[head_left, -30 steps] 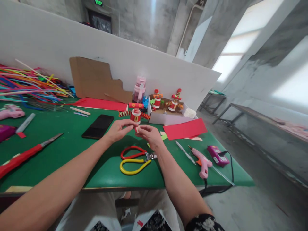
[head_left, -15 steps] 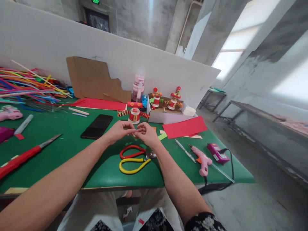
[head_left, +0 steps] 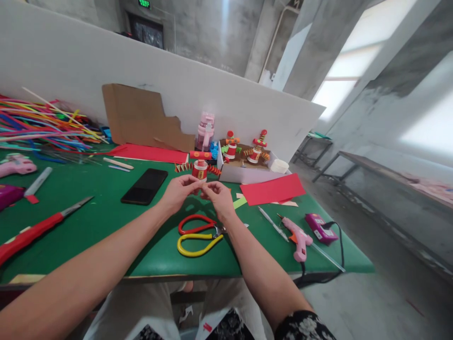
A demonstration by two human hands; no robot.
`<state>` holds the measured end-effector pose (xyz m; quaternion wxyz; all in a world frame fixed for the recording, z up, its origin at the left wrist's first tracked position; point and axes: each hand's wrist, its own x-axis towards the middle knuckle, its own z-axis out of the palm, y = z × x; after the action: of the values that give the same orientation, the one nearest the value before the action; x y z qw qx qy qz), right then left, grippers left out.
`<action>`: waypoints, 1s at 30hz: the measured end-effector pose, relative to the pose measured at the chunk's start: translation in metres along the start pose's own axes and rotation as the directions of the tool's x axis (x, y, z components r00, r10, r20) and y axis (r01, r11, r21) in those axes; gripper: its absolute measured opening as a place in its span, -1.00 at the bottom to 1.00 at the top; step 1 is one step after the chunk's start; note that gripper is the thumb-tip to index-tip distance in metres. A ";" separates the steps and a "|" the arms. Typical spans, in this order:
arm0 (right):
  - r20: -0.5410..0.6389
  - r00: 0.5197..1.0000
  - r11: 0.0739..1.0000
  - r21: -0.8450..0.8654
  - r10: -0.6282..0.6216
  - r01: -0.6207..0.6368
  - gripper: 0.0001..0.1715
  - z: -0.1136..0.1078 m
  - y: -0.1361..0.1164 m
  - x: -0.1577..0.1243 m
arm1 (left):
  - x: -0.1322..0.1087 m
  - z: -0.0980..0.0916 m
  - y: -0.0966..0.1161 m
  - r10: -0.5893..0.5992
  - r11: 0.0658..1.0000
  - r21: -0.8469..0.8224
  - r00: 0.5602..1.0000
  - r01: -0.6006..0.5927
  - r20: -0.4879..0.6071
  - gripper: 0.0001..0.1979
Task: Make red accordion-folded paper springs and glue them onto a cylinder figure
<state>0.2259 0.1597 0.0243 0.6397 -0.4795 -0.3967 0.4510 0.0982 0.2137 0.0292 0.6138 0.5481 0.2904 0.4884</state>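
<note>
My left hand (head_left: 181, 191) and my right hand (head_left: 217, 196) meet fingertip to fingertip over the green table. Both are closed in a pinch; whatever is between the fingers is too small or hidden to name. Just behind them stands a red and white paper-cup figure (head_left: 200, 170) with folded paper arms, partly covered by my fingers. Below my hands lie scissors (head_left: 196, 237) with one red and one yellow handle, their blades partly hidden by my right wrist. A black phone (head_left: 144, 186) rests left of my left hand.
Red paper (head_left: 272, 189), a white pen (head_left: 272, 222), a pink glue gun (head_left: 299, 238) and a purple box (head_left: 320, 228) lie right. Two similar figures stand in a shallow box (head_left: 244, 175). Left are a red-handled knife-like tool (head_left: 35, 231) and coloured pipe cleaners (head_left: 42, 125).
My fingertips have come closer together and turned slightly upward, now overlapping the figure's base. The view has shifted a little; the tools on the table lie as before.
</note>
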 end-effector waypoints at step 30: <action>0.050 0.997 0.997 0.056 0.051 -0.054 -0.62 -0.006 0.003 0.002 | -0.001 -0.004 -0.003 -0.129 0.991 0.034 0.989 0.127 0.074 -0.59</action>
<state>0.2313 0.1602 0.0202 0.6312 -0.4601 -0.3865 0.4904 0.0950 0.2148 0.0252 0.6463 0.5556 0.3085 0.4225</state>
